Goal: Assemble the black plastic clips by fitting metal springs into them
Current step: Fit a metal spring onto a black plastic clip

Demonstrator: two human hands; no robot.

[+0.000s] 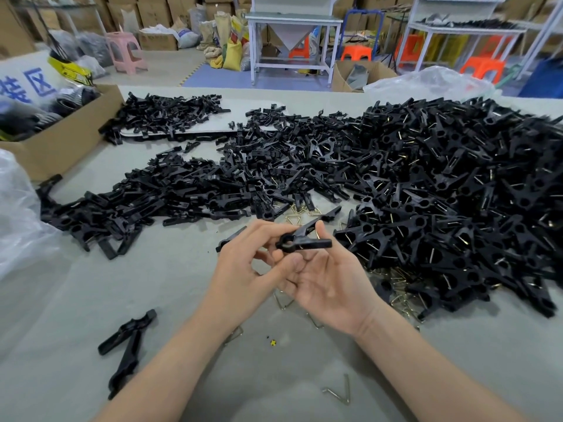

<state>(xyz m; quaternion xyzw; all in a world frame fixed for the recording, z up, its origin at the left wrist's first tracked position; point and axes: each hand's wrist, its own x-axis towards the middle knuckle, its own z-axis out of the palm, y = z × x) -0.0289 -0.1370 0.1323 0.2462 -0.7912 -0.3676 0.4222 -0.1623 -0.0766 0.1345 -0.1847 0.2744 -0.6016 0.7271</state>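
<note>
Left hand (243,263): my fingers pinch the hinge end of the black clip (304,239), held above the desk (76,300).
Right hand (329,278): palm up and cupped under the clip, thumb pressing beside it.
Spring in clip: I cannot tell whether it is seated.
Risk: an unseated spring could pop out if my grip slackens.
Loose springs (300,210): just beyond my hands; one lone spring (339,391) lies near.
Finished heap (457,193): right, where a faulty clip could get lost.
</note>
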